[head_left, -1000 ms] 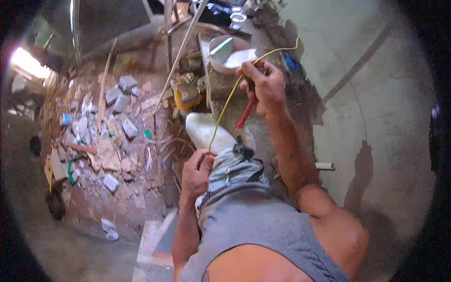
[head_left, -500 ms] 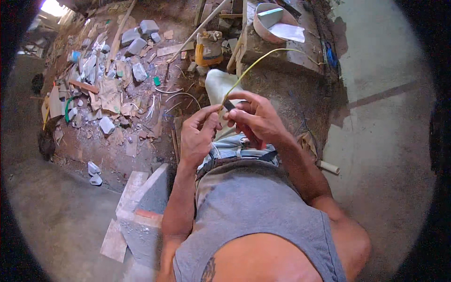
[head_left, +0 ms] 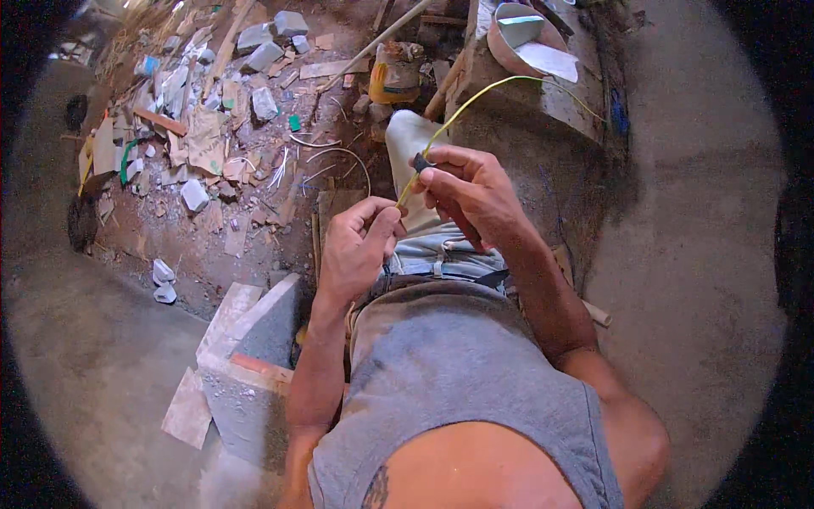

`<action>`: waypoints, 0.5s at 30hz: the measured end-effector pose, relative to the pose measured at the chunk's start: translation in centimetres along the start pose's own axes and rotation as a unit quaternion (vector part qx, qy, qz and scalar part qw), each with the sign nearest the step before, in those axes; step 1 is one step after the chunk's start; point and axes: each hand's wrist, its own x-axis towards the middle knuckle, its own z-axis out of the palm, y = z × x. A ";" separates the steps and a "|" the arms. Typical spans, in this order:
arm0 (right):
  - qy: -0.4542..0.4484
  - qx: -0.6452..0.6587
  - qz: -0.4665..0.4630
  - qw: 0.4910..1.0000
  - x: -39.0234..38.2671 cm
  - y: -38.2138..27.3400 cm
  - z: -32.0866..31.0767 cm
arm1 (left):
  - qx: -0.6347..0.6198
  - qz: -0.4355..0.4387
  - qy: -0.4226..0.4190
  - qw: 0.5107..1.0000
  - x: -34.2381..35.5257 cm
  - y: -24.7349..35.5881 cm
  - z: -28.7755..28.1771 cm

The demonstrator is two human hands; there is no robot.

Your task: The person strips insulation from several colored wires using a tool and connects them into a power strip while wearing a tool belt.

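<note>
A thin yellow wire (head_left: 477, 96) arcs from my fingers up over the masonry ledge to the right. My left hand (head_left: 356, 250) pinches its lower end in front of my lap. My right hand (head_left: 475, 191), higher and just right of it, is closed on pliers (head_left: 421, 163), whose dark head is against the wire; their handles are mostly hidden by my fingers. My white-covered leg (head_left: 409, 136) stretches forward behind both hands.
Rubble (head_left: 194, 194), cardboard and wire scraps cover the dirt at left. Above are a yellow container (head_left: 392, 81), a stick (head_left: 377, 42) and a round basin (head_left: 509, 51) on the ledge (head_left: 538, 106). A concrete block (head_left: 246, 416) is lower left, a pale pipe (head_left: 598, 316) right.
My hands have come together in front of my lap. The pliers, earlier held apart from my left hand with red handle showing, are now at the wire just above my left fingers.
</note>
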 end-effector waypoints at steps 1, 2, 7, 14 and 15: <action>-0.002 0.000 0.000 1.000 -0.2 -0.5 0.2 | 0.042 0.003 -0.001 0.999 -0.1 0.1 -0.1; -0.009 -0.037 0.038 0.999 -0.7 -1.5 0.4 | 0.041 0.003 0.001 0.999 -0.1 0.2 -0.2; -0.080 -0.048 0.004 0.996 -1.4 -0.6 1.0 | 0.185 0.147 0.044 0.971 0.2 1.4 0.7; -0.079 0.019 0.084 0.993 -2.2 -3.0 1.3 | 0.190 0.232 0.045 0.953 0.2 1.7 0.8; -0.075 0.012 0.071 0.995 -2.1 -2.8 1.2 | 0.210 0.225 0.029 0.951 0.2 2.0 0.7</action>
